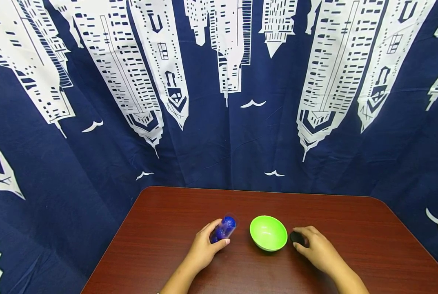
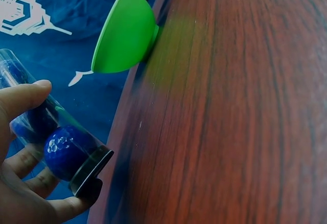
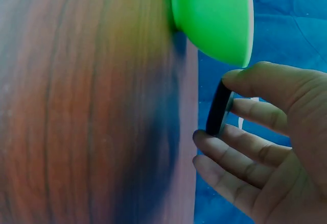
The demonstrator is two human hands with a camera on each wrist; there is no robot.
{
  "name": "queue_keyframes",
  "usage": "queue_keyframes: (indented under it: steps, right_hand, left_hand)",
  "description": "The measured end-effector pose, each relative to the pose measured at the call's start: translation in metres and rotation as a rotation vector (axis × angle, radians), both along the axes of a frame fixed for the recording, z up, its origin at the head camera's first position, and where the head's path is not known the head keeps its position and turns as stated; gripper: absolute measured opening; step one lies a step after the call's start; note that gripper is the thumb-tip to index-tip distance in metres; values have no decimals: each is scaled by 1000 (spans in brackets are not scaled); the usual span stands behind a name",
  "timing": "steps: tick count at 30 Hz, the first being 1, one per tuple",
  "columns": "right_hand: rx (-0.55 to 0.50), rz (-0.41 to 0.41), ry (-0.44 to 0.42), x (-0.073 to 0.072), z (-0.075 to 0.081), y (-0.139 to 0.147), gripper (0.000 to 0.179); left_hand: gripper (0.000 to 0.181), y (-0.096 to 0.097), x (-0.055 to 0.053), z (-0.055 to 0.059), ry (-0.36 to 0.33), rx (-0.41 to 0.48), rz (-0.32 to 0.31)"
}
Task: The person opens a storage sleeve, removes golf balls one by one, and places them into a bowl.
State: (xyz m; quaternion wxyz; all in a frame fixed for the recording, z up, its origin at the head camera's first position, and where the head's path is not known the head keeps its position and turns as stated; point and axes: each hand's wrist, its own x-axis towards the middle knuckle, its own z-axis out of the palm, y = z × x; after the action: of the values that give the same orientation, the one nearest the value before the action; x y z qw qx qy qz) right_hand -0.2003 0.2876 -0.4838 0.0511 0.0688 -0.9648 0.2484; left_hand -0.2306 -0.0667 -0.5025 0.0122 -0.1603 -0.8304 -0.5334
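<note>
Left forearm point(image 1: 180, 277): rises from the bottom edge of the head view, left of centre, slanting up and right.
Right forearm point(image 1: 345, 277): rises from the lower right, slanting up and left.
Left hand point(image 1: 203, 249): grips a clear tube point(image 2: 66, 116), thumb across one side, fingers round the other.
Right hand point(image 1: 318, 249): pinches a black disc point(image 1: 297, 238) between thumb and fingertips.
Tube: lower centre, tilted, blue balls point(image 2: 69, 150) inside, black end piece point(image 2: 93, 172).
Disc: just right of the bowl.
Green bowl point(image 1: 268, 233): upright between both hands.
Brown surface point(image 1: 263, 273): lower frame.
Blue cloth point(image 1: 237, 143): behind, printed with upside-down white buildings.
</note>
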Motion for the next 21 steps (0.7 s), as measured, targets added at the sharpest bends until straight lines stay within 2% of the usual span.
queue_keyframes:
  steps: [5, 12, 21]
  right_hand:
    - [7, 5, -56, -3, -7, 1, 46]
    - [31, 10, -47, -8, -15, 1, 48]
    - [80, 26, -28, -10, -17, 0, 47]
  left_hand:
    - [60, 0, 0, 0, 2, -6, 2]
    - [59, 1, 0, -1, 1, -13, -6]
    - [60, 2, 0, -5, -11, 10, -1]
